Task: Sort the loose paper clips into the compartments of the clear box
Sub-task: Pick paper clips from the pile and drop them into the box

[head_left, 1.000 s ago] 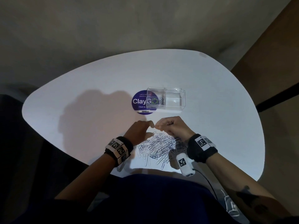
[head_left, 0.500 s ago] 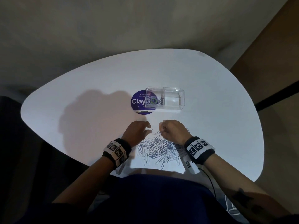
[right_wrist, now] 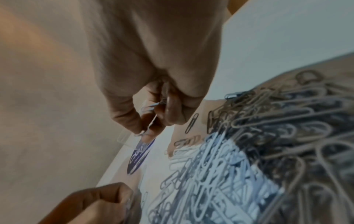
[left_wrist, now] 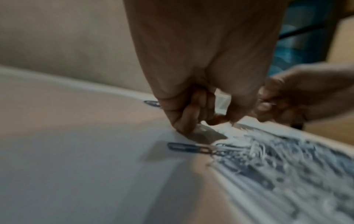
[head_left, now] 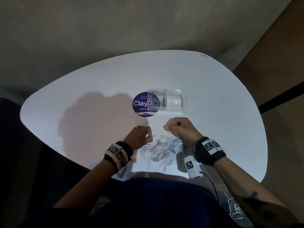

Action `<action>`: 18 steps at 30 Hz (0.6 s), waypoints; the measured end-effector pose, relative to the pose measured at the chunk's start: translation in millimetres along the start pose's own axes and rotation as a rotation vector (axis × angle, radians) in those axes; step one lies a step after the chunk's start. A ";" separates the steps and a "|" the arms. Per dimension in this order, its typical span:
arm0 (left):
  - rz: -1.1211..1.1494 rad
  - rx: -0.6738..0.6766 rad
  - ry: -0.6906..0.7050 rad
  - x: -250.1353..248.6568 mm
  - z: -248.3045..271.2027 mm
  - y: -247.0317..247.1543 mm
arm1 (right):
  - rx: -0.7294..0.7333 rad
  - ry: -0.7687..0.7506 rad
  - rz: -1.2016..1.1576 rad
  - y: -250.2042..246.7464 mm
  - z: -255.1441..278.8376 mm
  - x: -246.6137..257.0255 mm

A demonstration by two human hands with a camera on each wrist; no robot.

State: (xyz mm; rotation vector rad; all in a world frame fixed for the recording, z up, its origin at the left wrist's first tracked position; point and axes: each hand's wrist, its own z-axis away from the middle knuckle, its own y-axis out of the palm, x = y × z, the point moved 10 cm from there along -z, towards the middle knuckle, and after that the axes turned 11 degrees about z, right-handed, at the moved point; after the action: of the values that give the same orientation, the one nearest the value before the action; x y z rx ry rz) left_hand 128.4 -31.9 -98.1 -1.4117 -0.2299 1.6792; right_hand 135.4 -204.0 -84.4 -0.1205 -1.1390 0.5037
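Observation:
The clear box (head_left: 175,102) stands mid-table with a few clips in its left compartment (head_left: 157,102); its right compartment looks bare. A heap of silver paper clips (head_left: 164,150) lies between my hands, and fills the right wrist view (right_wrist: 258,151). My right hand (head_left: 169,127) is raised over the heap's far edge and pinches a few clips (right_wrist: 153,109) between thumb and fingers. My left hand (head_left: 148,134) has its fingers curled on the table at the heap's far left edge, pinching the end of a single clip (head_left: 153,136). In the left wrist view its fingertips (left_wrist: 216,119) are blurred.
A round purple sticker (head_left: 139,104) lies partly under the box's left end. A white marker-tagged device (head_left: 191,165) with a cable hangs by my right wrist near the table's front edge. Bare white table (head_left: 82,120) spreads to the left and far side.
My hands met above the heap, then parted and dropped to it. The right hand has since lifted slightly toward the box with clips. The left hand stays at the heap's edge.

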 end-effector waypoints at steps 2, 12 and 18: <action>0.088 0.001 -0.062 4.5 0.9 -2.2 | 0.011 0.021 -0.075 -0.8 2.2 -0.9; 1.124 0.084 -0.208 -11.7 6.8 -2.6 | 0.156 0.112 -0.253 10.9 7.5 -10.7; 0.948 0.012 -0.217 -14.5 -4.5 3.1 | 0.128 -0.099 0.178 5.8 6.6 -6.6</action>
State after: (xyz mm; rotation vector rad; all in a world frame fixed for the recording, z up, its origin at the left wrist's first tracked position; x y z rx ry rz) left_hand 129.8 -45.9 -91.6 -1.4152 0.4033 2.5859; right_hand 125.5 -202.9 -89.1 -0.0863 -1.1951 0.7459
